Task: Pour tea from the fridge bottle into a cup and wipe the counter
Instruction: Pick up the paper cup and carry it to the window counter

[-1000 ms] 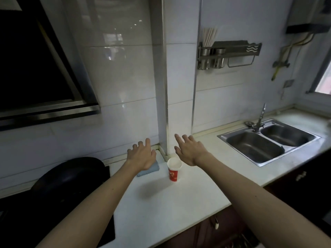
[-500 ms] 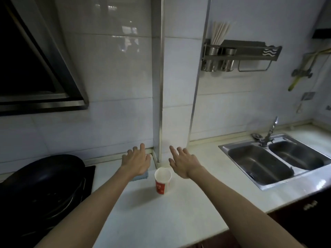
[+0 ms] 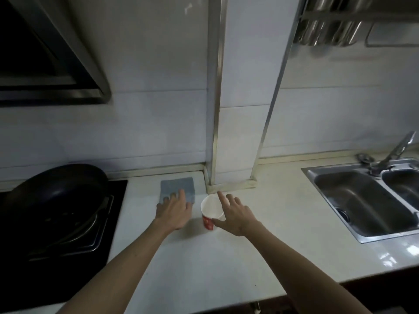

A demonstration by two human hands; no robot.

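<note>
White paper with a red band below: the cup (image 3: 209,211) stands upright on the pale counter (image 3: 226,264), just in front of the tiled pillar (image 3: 238,143) that juts from the wall. From above I see only its white inside.

My right hand (image 3: 237,217) is at the cup's right side, fingers straight and spread wide, holding nothing. Its forefinger points past the far rim and its thumb lies at the near wall just under the rim; I cannot tell whether it touches.

My left hand (image 3: 174,211) is flat and open too, palm down, just left of the cup. Its fingertips lie over the near edge of a grey-blue cloth (image 3: 178,188), which lies flat on the counter against the wall. Whether they press on it I cannot tell.

Left of the cloth sits a black stove (image 3: 68,257) with a dark pan (image 3: 59,189) on it, under a dark range hood (image 3: 49,71). To the right, well apart from the cup, a steel sink (image 3: 362,234) is set into the counter, its faucet (image 3: 395,151) at the back. A metal rack (image 3: 335,28) hangs on the wall above.
</note>
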